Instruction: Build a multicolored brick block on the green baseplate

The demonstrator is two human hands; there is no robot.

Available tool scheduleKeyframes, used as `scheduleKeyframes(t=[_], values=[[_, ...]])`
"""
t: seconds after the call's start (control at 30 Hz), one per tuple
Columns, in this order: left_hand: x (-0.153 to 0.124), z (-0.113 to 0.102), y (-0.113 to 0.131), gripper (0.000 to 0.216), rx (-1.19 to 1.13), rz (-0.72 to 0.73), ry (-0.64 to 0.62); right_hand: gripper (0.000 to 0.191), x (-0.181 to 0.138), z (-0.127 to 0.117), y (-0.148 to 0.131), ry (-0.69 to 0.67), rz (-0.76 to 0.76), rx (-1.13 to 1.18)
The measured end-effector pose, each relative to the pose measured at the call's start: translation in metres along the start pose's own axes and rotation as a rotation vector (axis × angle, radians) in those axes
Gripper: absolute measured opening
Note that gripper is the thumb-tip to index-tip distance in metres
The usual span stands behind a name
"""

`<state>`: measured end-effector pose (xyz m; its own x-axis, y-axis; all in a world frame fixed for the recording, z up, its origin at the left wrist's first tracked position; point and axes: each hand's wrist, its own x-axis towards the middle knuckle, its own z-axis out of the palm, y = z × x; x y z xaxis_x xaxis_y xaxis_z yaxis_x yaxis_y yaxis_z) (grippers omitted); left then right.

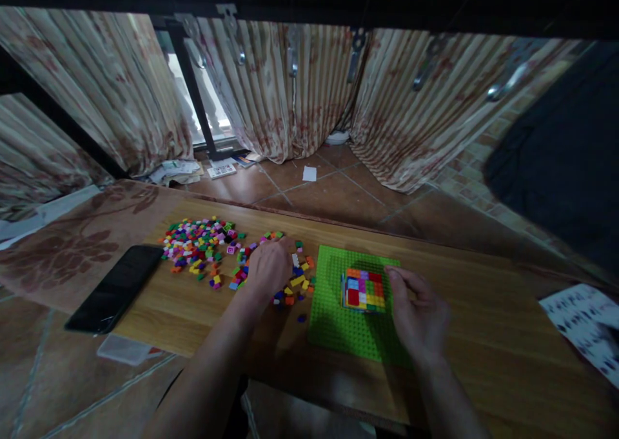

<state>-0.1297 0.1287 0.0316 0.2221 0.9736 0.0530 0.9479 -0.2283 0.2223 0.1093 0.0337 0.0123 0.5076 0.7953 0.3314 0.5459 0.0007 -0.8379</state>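
Observation:
My left hand (269,266) reaches into a loose heap of small coloured toy bricks (298,280). Its back faces me and hides the fingertips, so whether it grips a brick does not show. On the bright green baseplate (333,336) stands a low, square stack of bricks (365,291), its top a patchwork of red, orange, yellow, blue, white and green. Just right of this stack is my right hand (420,307), thumb and fingers curled together near the stack's upper right corner. Anything between those fingertips is too small to make out.
A larger pile of mixed bricks (196,242) lies on the wooden table (483,310) at left, beside a black phone (116,289). A printed sheet (583,326) is at far right. Dark fabric (561,149) hangs at upper right. A clear plastic container (123,349) sits below the table's edge.

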Motion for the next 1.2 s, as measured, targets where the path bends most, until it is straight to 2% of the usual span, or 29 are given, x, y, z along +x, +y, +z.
scheduleKeyframes(t=[0.17, 0.3, 0.37, 0.43, 0.5, 0.63, 0.73, 0.87, 0.97, 1.07, 1.2], values=[[0.002, -0.001, -0.004, 0.035, -0.069, -0.007, -0.001, 0.032, 0.000, -0.001, -0.001, 0.005, -0.006, 0.002], [0.006, -0.015, -0.020, 0.034, -0.190, -0.108, -0.006, 0.032, 0.000, -0.003, -0.001, -0.001, 0.015, -0.028], [0.006, -0.023, -0.032, 0.031, -0.284, -0.111, 0.023, 0.031, -0.001, -0.003, -0.002, 0.000, 0.015, -0.040], [0.004, -0.029, -0.043, 0.027, -0.371, -0.059, 0.009, 0.031, -0.002, -0.002, -0.005, 0.009, 0.008, -0.037], [0.000, -0.032, -0.049, 0.022, -0.447, 0.033, -0.067, 0.030, -0.003, 0.000, -0.007, 0.020, 0.000, -0.027], [-0.008, -0.026, -0.041, 0.016, -0.581, 0.257, -0.262, 0.029, -0.007, 0.005, -0.011, 0.034, -0.032, -0.002], [-0.012, -0.021, -0.024, 0.010, -0.464, 0.303, -0.321, 0.029, -0.008, 0.008, -0.013, 0.040, -0.050, 0.002], [-0.016, -0.019, -0.005, 0.008, -0.185, 0.245, -0.269, 0.030, -0.008, 0.009, -0.013, 0.031, -0.040, -0.017], [-0.019, -0.021, 0.004, 0.013, -0.038, 0.188, -0.281, 0.031, -0.008, 0.008, -0.012, 0.027, -0.033, -0.020], [-0.021, -0.023, 0.007, 0.015, -0.004, 0.161, -0.302, 0.032, -0.008, 0.006, -0.009, 0.016, -0.009, -0.020], [-0.021, -0.022, 0.004, 0.017, -0.067, 0.167, -0.300, 0.033, -0.008, 0.004, -0.009, 0.009, 0.026, -0.042]])
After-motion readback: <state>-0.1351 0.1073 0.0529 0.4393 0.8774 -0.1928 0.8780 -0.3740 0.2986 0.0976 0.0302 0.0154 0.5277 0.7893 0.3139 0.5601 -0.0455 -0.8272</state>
